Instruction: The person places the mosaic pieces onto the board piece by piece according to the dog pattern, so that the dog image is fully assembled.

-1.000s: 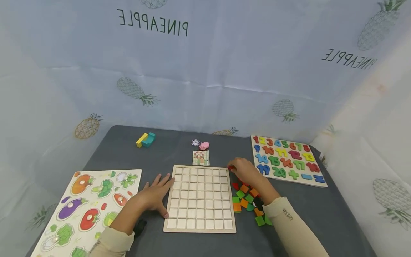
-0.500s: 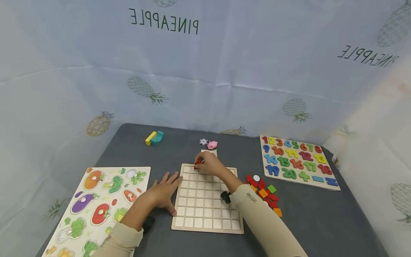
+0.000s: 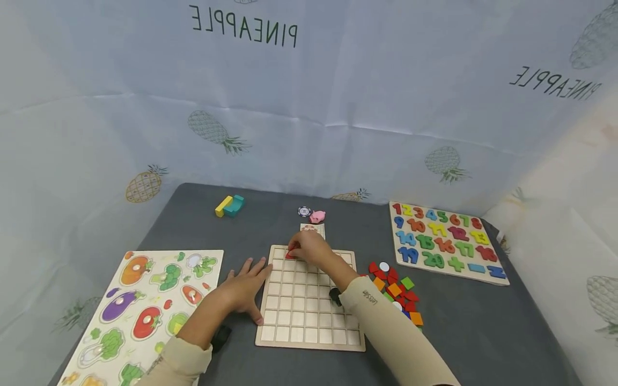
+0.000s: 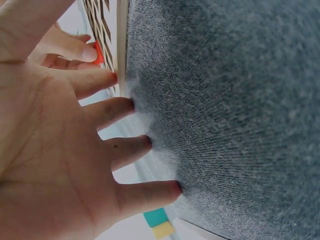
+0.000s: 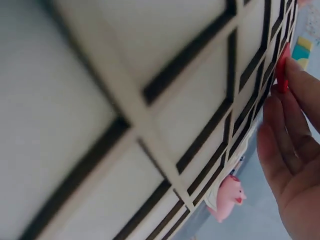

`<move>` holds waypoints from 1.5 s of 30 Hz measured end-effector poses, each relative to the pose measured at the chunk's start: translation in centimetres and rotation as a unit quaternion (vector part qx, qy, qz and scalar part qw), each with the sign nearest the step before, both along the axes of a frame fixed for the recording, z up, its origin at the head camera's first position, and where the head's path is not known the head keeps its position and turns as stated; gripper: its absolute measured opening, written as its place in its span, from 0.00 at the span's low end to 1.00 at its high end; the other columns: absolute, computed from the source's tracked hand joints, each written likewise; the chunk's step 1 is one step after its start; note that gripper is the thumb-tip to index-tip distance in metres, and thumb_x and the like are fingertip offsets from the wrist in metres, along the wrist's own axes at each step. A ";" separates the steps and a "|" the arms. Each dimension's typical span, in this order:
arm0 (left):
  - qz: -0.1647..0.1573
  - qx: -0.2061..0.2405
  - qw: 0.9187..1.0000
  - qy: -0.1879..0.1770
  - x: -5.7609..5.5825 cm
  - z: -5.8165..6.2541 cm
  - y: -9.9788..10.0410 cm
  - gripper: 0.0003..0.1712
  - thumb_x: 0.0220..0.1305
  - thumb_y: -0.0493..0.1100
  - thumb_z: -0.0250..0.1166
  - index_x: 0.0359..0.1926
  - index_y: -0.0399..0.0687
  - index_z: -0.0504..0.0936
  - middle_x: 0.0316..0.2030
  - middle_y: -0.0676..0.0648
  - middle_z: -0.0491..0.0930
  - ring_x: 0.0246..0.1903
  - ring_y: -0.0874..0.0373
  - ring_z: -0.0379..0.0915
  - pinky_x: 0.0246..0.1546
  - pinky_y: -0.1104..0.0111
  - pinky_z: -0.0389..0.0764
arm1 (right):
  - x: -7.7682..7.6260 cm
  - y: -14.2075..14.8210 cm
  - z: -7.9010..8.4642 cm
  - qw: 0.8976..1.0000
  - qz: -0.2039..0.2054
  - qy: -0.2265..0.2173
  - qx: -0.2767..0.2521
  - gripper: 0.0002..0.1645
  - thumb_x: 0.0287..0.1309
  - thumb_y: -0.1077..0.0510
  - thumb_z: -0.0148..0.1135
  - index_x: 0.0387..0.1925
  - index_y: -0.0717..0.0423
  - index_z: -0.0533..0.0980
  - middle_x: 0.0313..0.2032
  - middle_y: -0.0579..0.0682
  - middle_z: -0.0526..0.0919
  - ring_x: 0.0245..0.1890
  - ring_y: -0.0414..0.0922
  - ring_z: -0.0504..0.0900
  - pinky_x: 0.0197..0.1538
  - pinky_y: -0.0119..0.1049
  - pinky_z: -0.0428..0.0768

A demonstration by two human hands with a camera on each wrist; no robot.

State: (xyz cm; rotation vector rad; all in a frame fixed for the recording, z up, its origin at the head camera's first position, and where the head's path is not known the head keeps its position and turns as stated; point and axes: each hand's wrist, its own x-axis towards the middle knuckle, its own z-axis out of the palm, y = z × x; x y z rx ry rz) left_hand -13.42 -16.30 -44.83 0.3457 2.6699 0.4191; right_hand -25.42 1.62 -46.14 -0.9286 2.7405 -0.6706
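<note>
A wooden board with a grid of square cells [image 3: 299, 305] lies on the table in the head view. My right hand [image 3: 311, 247] reaches over its far edge. Between thumb and fingers it pinches a small flat red piece [image 5: 283, 69], held at a top-row cell near the far left corner; whether the piece sits in the cell is hidden by the fingers. My left hand [image 3: 243, 292] has its fingers spread at the board's left side, thumb near the lower left edge. In the left wrist view its fingertips touch the grey cloth beside the board's edge.
Red, orange, green and white pieces [image 3: 395, 290] lie heaped right of the board, partly behind the right sleeve. A number puzzle [image 3: 475, 274] stands back right, a vegetable puzzle [image 3: 161, 305] left. Behind the board are a picture card [image 3: 319, 229], pink pig [image 3: 317, 216], chip [image 3: 304, 211] and blocks [image 3: 234, 206].
My right hand has moved left from beside the loose pieces to the board's far left corner, carrying the red piece, and has lowered slightly. The left hand keeps its place by the board.
</note>
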 end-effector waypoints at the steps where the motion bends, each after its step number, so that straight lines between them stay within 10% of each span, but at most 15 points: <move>1: 0.000 0.000 1.000 -0.001 0.1 0.0 0.1 0.72 0.20 0.59 0.78 0.69 0.49 0.51 0.70 0.43 0.43 0.68 0.40 0.32 0.56 0.35 0.46 | 0.2 0.1 0.0 1.000 0.001 0.015 0.015 0.05 0.51 0.53 0.65 0.30 0.49 0.82 0.27 0.41 0.82 0.27 0.34 0.77 0.32 0.30 0.75; 6: -0.006 0.010 1.000 -0.003 0.1 0.1 0.4 0.71 0.20 0.57 0.79 0.69 0.48 0.51 0.70 0.42 0.43 0.68 0.39 0.33 0.56 0.35 0.45 | 1.2 0.4 -0.1 0.993 0.003 0.095 0.077 0.06 0.51 0.49 0.64 0.28 0.44 0.83 0.28 0.38 0.83 0.27 0.34 0.77 0.34 0.29 0.76; 14: -0.005 0.014 1.000 -0.002 -0.3 -0.6 -0.1 0.72 0.20 0.58 0.79 0.69 0.48 0.50 0.70 0.41 0.42 0.67 0.37 0.32 0.55 0.34 0.44 | 1.8 0.2 0.4 0.953 0.023 0.239 0.183 0.07 0.49 0.45 0.63 0.32 0.36 0.84 0.34 0.34 0.83 0.39 0.39 0.75 0.47 0.37 0.71; 24: -0.005 0.044 0.999 -0.005 -0.2 -1.2 -0.5 0.73 0.19 0.58 0.79 0.69 0.47 0.50 0.69 0.39 0.41 0.67 0.35 0.31 0.53 0.32 0.42 | 3.2 8.4 3.3 0.986 -0.002 0.101 0.135 0.08 0.55 0.57 0.61 0.37 0.49 0.83 0.36 0.44 0.83 0.36 0.41 0.80 0.40 0.35 0.77; 29: -0.013 0.039 0.999 0.000 -0.3 -0.8 -0.6 0.73 0.19 0.58 0.79 0.69 0.46 0.49 0.69 0.38 0.42 0.67 0.35 0.31 0.53 0.32 0.41 | 5.1 14.5 3.8 0.977 -0.080 0.013 0.197 0.06 0.55 0.62 0.59 0.31 0.51 0.81 0.29 0.46 0.81 0.25 0.41 0.77 0.30 0.36 0.76; 45: -0.009 0.037 0.999 -0.002 -0.1 -0.5 -0.5 0.73 0.19 0.58 0.79 0.69 0.47 0.50 0.69 0.40 0.42 0.67 0.36 0.32 0.53 0.32 0.42 | 6.8 17.2 1.9 0.975 -0.158 0.016 0.158 0.08 0.47 0.57 0.67 0.22 0.53 0.75 0.17 0.43 0.72 0.16 0.39 0.69 0.20 0.31 0.66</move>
